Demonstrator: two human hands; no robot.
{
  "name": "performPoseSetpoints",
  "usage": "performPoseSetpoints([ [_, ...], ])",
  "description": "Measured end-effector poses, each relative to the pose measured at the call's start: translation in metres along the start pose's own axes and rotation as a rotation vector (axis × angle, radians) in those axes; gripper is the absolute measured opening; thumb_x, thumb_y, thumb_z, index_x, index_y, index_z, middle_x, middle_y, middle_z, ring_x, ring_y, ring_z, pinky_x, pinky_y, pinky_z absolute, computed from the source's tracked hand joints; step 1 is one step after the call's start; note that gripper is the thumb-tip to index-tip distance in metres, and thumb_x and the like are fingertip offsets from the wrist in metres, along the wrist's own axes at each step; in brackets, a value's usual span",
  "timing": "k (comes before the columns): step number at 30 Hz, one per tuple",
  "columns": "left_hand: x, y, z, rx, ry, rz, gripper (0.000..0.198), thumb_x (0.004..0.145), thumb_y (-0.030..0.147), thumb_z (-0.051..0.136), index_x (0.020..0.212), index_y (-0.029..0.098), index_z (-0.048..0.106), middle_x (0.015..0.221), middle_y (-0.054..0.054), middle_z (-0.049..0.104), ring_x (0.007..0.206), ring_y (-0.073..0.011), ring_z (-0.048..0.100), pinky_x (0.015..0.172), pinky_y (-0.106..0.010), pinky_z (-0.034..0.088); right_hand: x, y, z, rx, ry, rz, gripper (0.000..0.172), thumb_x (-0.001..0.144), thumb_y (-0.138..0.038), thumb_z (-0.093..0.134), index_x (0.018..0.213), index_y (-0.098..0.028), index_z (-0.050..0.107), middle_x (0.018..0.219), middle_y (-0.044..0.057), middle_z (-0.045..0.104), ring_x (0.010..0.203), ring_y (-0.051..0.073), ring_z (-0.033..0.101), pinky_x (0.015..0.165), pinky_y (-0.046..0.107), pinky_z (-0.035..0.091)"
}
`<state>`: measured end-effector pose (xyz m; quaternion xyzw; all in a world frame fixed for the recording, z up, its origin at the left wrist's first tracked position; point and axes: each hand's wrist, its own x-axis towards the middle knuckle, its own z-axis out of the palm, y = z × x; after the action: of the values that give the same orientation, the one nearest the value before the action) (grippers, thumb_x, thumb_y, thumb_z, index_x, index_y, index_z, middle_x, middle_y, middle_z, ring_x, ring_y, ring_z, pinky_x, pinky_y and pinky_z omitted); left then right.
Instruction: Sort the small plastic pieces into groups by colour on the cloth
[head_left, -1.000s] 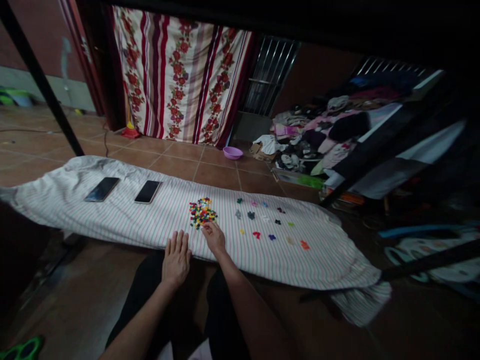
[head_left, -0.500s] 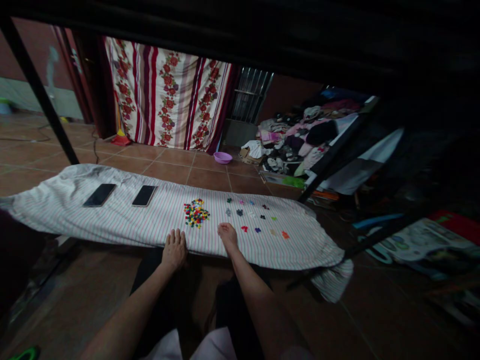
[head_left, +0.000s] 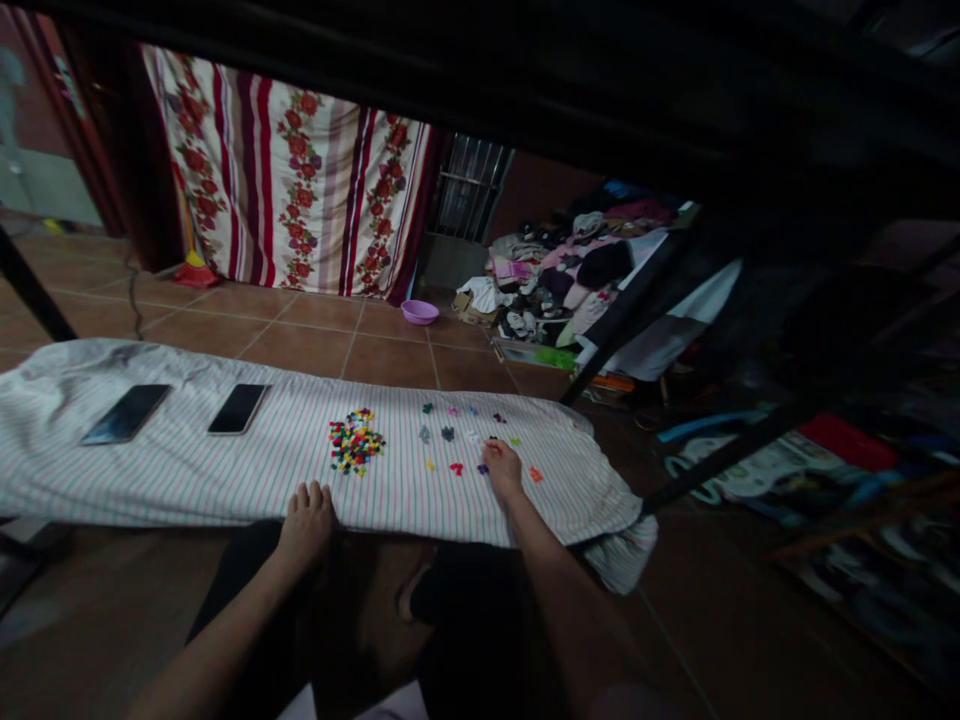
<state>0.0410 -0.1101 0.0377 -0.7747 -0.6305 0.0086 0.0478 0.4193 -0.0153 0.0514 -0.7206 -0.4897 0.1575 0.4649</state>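
My left hand rests on the near edge of the striped cloth, its fingers stretched out and holding nothing. In front of it lies a heap of small multicoloured beads or bricks, too small to name surely. My right hand is over the small sorted groups, its fingers pinched together; what they hold, if anything, is hidden. Around it are a white group, a red group, a dark blue group, partly covered, and an orange group. A yellow group lies further left.
Two dark phones or tablets, one larger and one smaller, lie on the cloth at left. Dark metal posts rise at the cloth's ends. Beyond are a purple basin on the floor and a heap of clothes.
My right hand has moved right, from beside the multicoloured heap to the sorted groups, uncovering the yellow group. My left hand stays at the cloth's edge. The view has shifted right.
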Motion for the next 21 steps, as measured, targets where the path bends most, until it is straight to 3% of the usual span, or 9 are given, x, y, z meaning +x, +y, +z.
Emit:
performPoseSetpoints([
  [9,0.002,0.001,-0.007,0.039,-0.150,0.010,0.061,0.074,0.009,0.048,0.136,0.004,0.046,0.143,-0.025,0.043,0.133,-0.0364,0.041,0.103,-0.045,0.038,0.047,0.015,0.012,-0.298,-0.021,-0.060,0.029,0.071,-0.017,0.047,0.081,-0.023,0.073,0.079,0.002,0.072,0.080,0.018,0.065,0.076,0.027,0.048],
  [16,0.003,0.000,0.001,0.013,-0.109,0.016,0.062,0.072,0.011,0.049,0.134,0.005,0.049,0.141,-0.026,0.044,0.132,-0.0386,0.041,0.103,-0.048,0.038,0.064,0.018,0.024,-0.478,-0.094,-0.195,0.031,0.076,-0.012,0.047,0.092,-0.020,0.072,0.087,0.005,0.071,0.083,0.017,0.063,0.078,0.025,0.045],
  [21,0.003,-0.001,0.000,0.012,-0.116,0.032,0.063,0.073,0.014,0.050,0.135,0.005,0.048,0.142,-0.026,0.043,0.133,-0.0387,0.040,0.104,-0.047,0.039,0.067,0.020,0.033,-0.526,-0.141,-0.191,0.033,0.077,-0.009,0.047,0.097,-0.019,0.070,0.094,0.006,0.070,0.086,0.017,0.063,0.080,0.025,0.044],
])
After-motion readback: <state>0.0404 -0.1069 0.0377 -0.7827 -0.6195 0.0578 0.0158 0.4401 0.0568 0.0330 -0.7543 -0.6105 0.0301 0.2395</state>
